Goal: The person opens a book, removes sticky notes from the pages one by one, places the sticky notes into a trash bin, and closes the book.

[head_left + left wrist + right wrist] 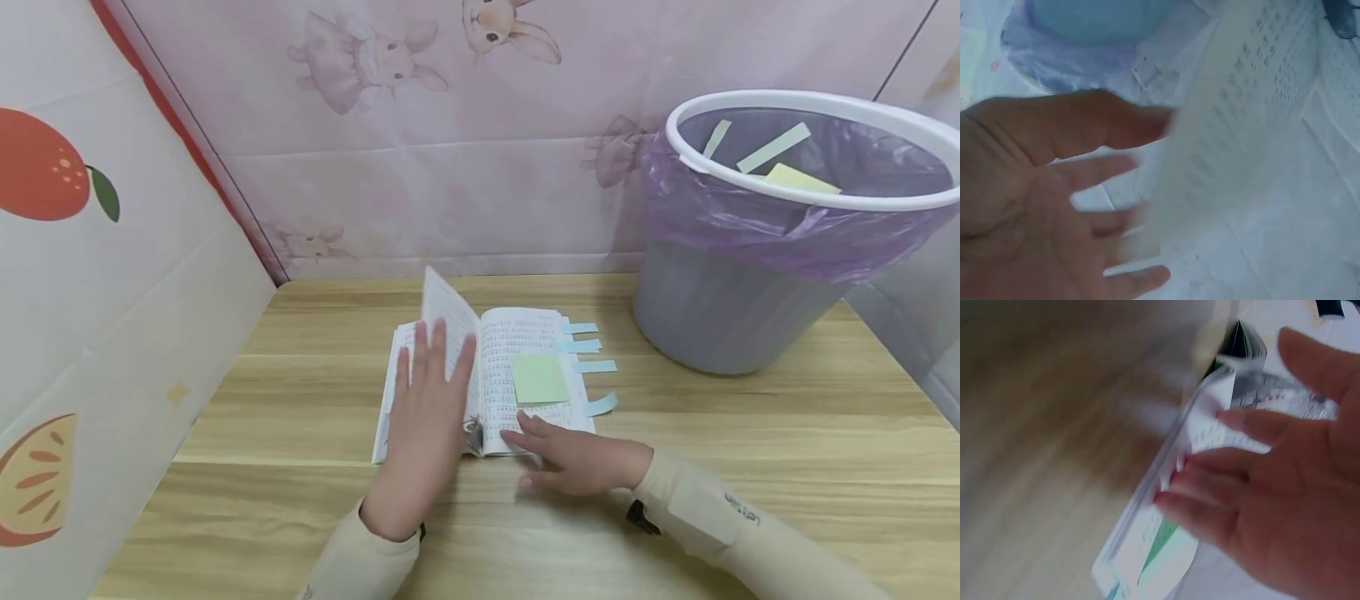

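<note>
An open book point(517, 333) lies on the wooden table, its pages covered in small print. One page point(442, 300) stands raised left of the spine. My left hand point(427, 408) is at that page with fingers extended; in the left wrist view the blurred page point(1229, 125) hides some fingertips. A green sticky note point(540, 379) sits on the right-hand page, and several blue tabs point(596, 367) stick out from its edge. Along the lower edge of the right-hand page, my right hand point(581, 458) spreads its fingers; in the right wrist view they are beside the book's edge point(1166, 450).
A grey bin point(720, 300) with a purple liner point(757, 225) and white rim stands at the back right of the table point(300, 400). Paper strips point(772, 148) and a yellow note point(802, 179) lie inside it. Printed walls border the table at the back and left.
</note>
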{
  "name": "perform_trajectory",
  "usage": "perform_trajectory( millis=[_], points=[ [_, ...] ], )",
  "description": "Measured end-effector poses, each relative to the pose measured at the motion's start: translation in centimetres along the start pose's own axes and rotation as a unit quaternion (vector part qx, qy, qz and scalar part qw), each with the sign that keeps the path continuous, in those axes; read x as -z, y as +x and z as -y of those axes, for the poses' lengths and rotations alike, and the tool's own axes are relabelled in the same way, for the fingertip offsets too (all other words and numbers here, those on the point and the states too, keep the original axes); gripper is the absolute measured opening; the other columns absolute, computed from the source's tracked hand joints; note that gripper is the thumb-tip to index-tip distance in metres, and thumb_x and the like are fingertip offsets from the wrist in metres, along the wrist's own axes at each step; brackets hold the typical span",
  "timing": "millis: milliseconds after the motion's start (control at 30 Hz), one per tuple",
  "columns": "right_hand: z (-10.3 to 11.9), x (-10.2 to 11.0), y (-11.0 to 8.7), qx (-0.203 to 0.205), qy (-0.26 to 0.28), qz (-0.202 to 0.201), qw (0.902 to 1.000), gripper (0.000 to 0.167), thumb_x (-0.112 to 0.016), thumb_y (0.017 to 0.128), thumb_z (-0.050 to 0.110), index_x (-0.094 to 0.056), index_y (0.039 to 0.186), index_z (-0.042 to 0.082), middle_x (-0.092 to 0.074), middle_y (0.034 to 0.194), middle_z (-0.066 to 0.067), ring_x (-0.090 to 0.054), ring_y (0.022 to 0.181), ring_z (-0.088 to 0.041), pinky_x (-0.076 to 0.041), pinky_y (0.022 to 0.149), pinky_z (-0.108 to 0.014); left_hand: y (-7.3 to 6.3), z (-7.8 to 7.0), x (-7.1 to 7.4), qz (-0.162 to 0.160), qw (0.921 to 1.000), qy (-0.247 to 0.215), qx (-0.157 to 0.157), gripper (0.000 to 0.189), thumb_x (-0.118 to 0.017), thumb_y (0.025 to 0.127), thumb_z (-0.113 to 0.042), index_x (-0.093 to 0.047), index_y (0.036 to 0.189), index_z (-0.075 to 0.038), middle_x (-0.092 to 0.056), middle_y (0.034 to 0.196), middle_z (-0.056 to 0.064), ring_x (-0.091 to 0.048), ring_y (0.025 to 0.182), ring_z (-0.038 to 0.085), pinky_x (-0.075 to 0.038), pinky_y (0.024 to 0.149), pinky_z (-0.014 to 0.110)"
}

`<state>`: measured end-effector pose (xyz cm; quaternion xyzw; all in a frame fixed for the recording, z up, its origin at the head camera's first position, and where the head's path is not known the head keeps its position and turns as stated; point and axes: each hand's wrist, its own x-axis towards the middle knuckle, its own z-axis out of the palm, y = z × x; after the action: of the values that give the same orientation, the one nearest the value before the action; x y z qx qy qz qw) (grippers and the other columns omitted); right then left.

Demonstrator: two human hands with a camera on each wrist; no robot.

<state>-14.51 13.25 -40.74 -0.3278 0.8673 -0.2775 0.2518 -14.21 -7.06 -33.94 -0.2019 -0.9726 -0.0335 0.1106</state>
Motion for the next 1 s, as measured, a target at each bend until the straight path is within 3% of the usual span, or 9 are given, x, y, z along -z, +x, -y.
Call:
perform_trajectory(
  millis=[133,267,367,500,633,733,833,933,1000],
  points=[
    [0.5,-0.7,-0.1,-0.001,-0.04,-0.027,0.9988,0.069,-0.054,0.097,0.039,-0.028,0.151,0.004,-0.012,0.154,-0.029,-0.015,0.142,-0.044,-0.021,0.113,-0.053,-0.5,-0.8,-1.7,0.125,0.9903,0.035,-0.049,0.05,-0.054,0.09,0.006,-0.048,0.139,-0.003,-0.034,0.15,0.023,-0.029,0.14,0.038,-0.03,0.112,0.045],
    [0.7,-1.2,-0.2,0.001,-0.054,-0.046,0.9975,0.069,-0.056,0.096,0.038,-0.031,0.149,0.002,-0.015,0.153,-0.032,-0.018,0.14,-0.047,-0.024,0.111,-0.056,-0.6,-1.4,-3.7,0.201,0.9789,0.001,-0.04,0.051,-0.062,0.091,-0.009,-0.046,0.138,0.002,-0.04,0.145,0.026,-0.04,0.132,0.043,-0.047,0.097,0.046],
    [0.9,-1.4,-0.3,-0.002,-0.055,-0.055,0.997,0.068,-0.057,0.096,0.036,-0.032,0.148,0.001,-0.016,0.153,-0.032,-0.019,0.14,-0.048,-0.025,0.11,-0.057,-0.5,-1.3,-4.6,0.208,0.9778,-0.015,-0.025,0.06,-0.069,0.088,-0.018,-0.045,0.14,0.002,-0.04,0.145,0.025,-0.04,0.131,0.046,-0.051,0.089,0.049],
    [1.1,-1.9,-0.4,-0.008,-0.062,-0.077,0.9951,0.069,-0.06,0.094,0.036,-0.034,0.148,0.001,-0.019,0.152,-0.033,-0.021,0.139,-0.048,-0.026,0.109,-0.058,-0.1,-1.0,-5.3,0.191,0.9803,-0.038,-0.031,0.061,-0.07,0.087,-0.012,-0.045,0.141,-0.003,-0.04,0.146,0.022,-0.039,0.131,0.047,-0.055,0.08,0.049],
    [1.3,-2.3,-0.7,-0.012,-0.086,-0.096,0.9916,0.067,-0.061,0.094,0.035,-0.037,0.146,0.0,-0.022,0.15,-0.034,-0.025,0.138,-0.048,-0.029,0.108,-0.057,0.5,-0.9,-5.6,0.192,0.9791,-0.06,-0.033,0.059,-0.069,0.085,-0.004,-0.047,0.14,-0.005,-0.04,0.148,0.019,-0.036,0.133,0.046,-0.05,0.087,0.057],
    [1.0,-2.0,-0.8,-0.005,-0.097,-0.095,0.9908,0.061,-0.06,0.094,0.033,-0.043,0.143,0.0,-0.027,0.149,-0.032,-0.03,0.137,-0.045,-0.032,0.108,-0.053,1.1,-1.0,-5.8,0.201,0.9781,-0.047,-0.029,0.057,-0.07,0.085,-0.004,-0.05,0.139,-0.006,-0.042,0.148,0.015,-0.035,0.135,0.045,-0.046,0.091,0.06],
    [0.6,-0.4,-0.7,0.012,-0.094,-0.103,0.9902,0.046,-0.06,0.095,0.025,-0.055,0.132,-0.002,-0.047,0.138,-0.027,-0.046,0.128,-0.04,-0.04,0.103,-0.05,1.4,-1.1,-6.0,0.199,0.9793,-0.028,-0.025,0.054,-0.07,0.084,-0.004,-0.054,0.136,-0.007,-0.046,0.145,0.012,-0.039,0.132,0.044,-0.05,0.087,0.058],
    [0.3,1.3,-0.2,0.015,-0.152,-0.152,0.9765,0.026,-0.067,0.091,0.017,-0.067,0.11,-0.001,-0.065,0.108,-0.016,-0.06,0.099,-0.03,-0.052,0.085,-0.04,1.7,-0.9,-6.2,0.199,0.9794,-0.007,-0.033,0.057,-0.076,0.08,-0.008,-0.056,0.134,-0.009,-0.05,0.142,0.01,-0.044,0.13,0.042,-0.054,0.081,0.052],
    [0.1,2.1,0.3,0.0,-0.225,-0.195,0.9546,0.02,-0.074,0.084,0.015,-0.067,0.097,0.0,-0.061,0.089,-0.007,-0.055,0.081,-0.022,-0.05,0.069,-0.033,1.9,-0.9,-6.2,0.203,0.9784,0.003,-0.04,0.06,-0.079,0.078,-0.012,-0.057,0.134,-0.01,-0.051,0.142,0.008,-0.045,0.129,0.041,-0.055,0.079,0.049]
  ],
)
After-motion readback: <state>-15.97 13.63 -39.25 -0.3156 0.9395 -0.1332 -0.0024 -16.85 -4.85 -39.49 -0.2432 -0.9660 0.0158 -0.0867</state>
